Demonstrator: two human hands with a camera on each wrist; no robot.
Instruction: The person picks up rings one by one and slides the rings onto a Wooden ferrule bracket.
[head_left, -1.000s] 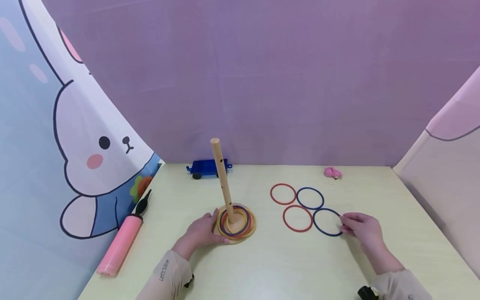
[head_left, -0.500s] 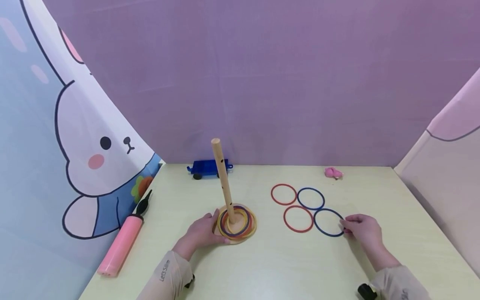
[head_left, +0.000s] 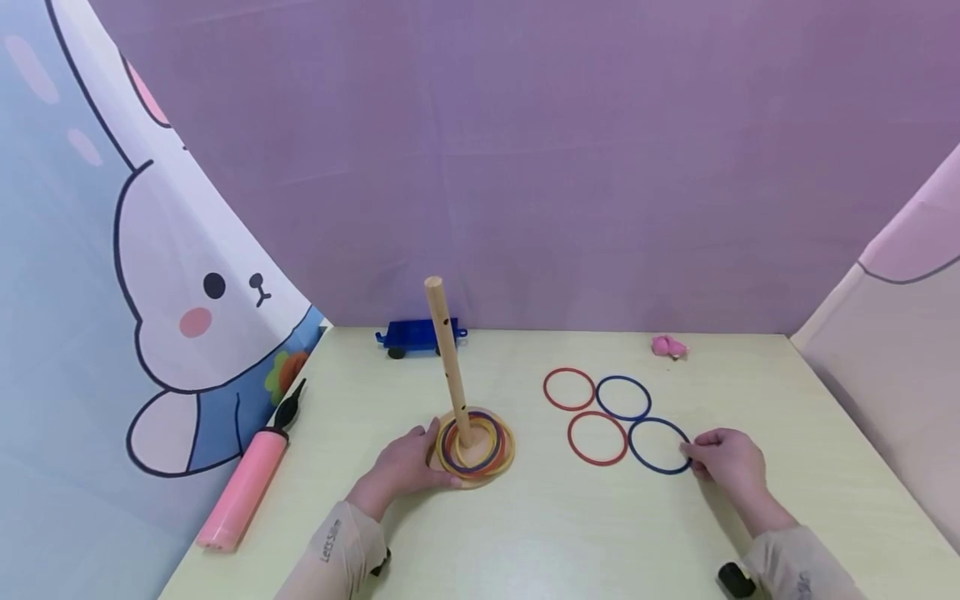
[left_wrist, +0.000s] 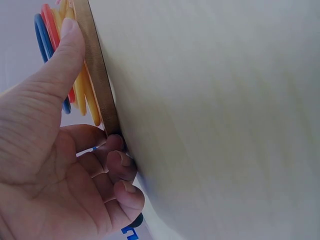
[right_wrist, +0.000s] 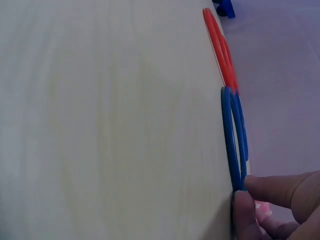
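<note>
My left hand (head_left: 408, 463) grips the round base (head_left: 480, 451) of a wooden ring-toss stand at its left side, thumb along the near edge. From the base rises a leaning wooden peg (head_left: 447, 358). Yellow, red and blue rings (left_wrist: 50, 37) lie stacked round it. In the left wrist view, curled fingers meet the base's edge. My right hand (head_left: 727, 461) pinches the right rim of the front blue ring (head_left: 660, 473), which lies on the table. Beside it are a second blue ring (head_left: 623, 377), a front red ring (head_left: 569, 435) and a back red ring (head_left: 568, 409).
A blue toy wagon (head_left: 411, 335) stands behind the peg at the table's far edge. Far right lies a small pink object (head_left: 668, 346). A pink hand pump (head_left: 246, 490) with a black nozzle lies along the left edge. Fabric with a printed rabbit and purple cloth enclose the table.
</note>
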